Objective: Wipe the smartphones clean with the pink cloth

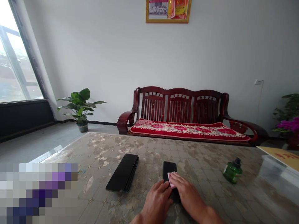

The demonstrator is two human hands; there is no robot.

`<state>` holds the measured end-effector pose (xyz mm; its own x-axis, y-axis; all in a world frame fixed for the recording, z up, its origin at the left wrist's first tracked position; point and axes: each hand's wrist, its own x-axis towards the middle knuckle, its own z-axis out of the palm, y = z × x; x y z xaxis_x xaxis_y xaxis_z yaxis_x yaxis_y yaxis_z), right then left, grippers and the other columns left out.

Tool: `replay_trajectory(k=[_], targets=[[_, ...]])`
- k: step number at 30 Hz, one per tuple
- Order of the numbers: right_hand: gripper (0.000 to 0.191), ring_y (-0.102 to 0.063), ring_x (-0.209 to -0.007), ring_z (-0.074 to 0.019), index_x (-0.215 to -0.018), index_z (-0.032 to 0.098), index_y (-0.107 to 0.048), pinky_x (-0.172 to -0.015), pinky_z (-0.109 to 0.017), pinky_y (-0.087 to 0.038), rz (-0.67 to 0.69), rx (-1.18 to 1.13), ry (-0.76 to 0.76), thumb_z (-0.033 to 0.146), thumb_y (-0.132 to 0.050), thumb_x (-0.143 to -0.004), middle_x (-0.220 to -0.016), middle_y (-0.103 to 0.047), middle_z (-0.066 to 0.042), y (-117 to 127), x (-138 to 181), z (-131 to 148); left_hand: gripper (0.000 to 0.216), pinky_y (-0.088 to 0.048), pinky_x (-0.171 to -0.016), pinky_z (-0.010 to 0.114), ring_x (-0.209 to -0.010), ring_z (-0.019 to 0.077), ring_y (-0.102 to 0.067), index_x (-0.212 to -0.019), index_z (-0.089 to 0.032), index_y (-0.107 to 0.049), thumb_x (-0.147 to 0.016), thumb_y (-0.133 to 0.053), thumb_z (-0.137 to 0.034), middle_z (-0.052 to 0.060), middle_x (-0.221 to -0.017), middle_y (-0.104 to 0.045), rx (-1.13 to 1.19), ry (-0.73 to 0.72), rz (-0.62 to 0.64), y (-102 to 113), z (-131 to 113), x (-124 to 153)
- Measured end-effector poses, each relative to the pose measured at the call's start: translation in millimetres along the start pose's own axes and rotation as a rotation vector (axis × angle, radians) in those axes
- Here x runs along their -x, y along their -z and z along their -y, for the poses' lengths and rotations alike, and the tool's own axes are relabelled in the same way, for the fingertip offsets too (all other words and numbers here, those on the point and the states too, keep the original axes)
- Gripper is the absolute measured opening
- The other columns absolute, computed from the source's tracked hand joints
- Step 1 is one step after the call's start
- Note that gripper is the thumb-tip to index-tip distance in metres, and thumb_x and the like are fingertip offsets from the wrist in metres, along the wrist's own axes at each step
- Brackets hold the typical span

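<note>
A black smartphone (170, 166) lies flat on the table in front of me, its lower part partly hidden by my hands. My right hand (185, 189) presses a small folded pink cloth (171, 181) onto the phone's dark face, the fingers together over it. At the phone's left edge rests my left hand (158, 199), fingers bent and touching its side; how firmly it grips cannot be made out. Farther left, several black phones (123, 172) sit stacked on the tabletop.
The patterned tabletop (98, 149) spans the foreground. A green bottle with a black cap (233, 171) stands at right, near a clear plastic box (275, 177) with a yellow card (281, 155) on top. Beyond are a dark red wooden bench (177, 107) and a potted plant (82, 126). The lower left corner is pixelated.
</note>
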<state>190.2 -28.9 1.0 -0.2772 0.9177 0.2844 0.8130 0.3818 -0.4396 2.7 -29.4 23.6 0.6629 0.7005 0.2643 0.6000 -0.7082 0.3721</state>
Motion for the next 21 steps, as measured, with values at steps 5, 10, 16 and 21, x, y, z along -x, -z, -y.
replay_trajectory(k=[5,10,16,21], targets=[[0.055,-0.047,-0.132,-0.0196,-0.133,0.019,-0.057,-0.113,-0.039,-0.038,-0.001,-0.002,-0.016,0.006,-0.035,-0.085,-0.138,-0.057,-0.007,2,-7,-6,0.038,-0.043,-0.107,0.040,-0.123,0.0289,-0.055,-0.122,-0.019,-0.065,-0.084,-0.066,-0.017,0.008,-0.130,-0.063,-0.050,-0.001,0.002,-4,1,0],[0.055,-0.050,-0.129,-0.0194,-0.129,0.019,-0.061,-0.113,-0.042,-0.037,-0.042,-0.014,-0.075,0.004,-0.034,-0.084,-0.135,-0.059,-0.009,-1,-51,-13,0.037,-0.045,-0.106,0.040,-0.125,0.0298,-0.054,-0.122,-0.018,-0.064,-0.085,-0.065,-0.016,0.008,-0.132,-0.062,-0.066,-0.008,-0.010,-8,5,0],[0.054,-0.050,-0.130,-0.0206,-0.131,0.018,-0.060,-0.113,-0.043,-0.037,-0.069,-0.008,-0.062,0.005,-0.036,-0.084,-0.134,-0.059,-0.011,-4,-37,-9,0.037,-0.046,-0.105,0.042,-0.126,0.0307,-0.053,-0.122,-0.018,-0.064,-0.086,-0.063,-0.018,0.009,-0.133,-0.061,-0.030,-0.002,-0.010,-6,4,2],[0.054,-0.047,-0.133,-0.0196,-0.136,0.020,-0.054,-0.112,-0.039,-0.038,-0.016,-0.013,0.018,0.006,-0.037,-0.086,-0.139,-0.055,-0.007,-2,2,-2,0.044,-0.043,-0.108,0.042,-0.125,0.0285,-0.053,-0.128,-0.021,-0.060,-0.084,-0.063,-0.016,0.007,-0.133,-0.061,0.004,0.003,0.000,-5,2,0]])
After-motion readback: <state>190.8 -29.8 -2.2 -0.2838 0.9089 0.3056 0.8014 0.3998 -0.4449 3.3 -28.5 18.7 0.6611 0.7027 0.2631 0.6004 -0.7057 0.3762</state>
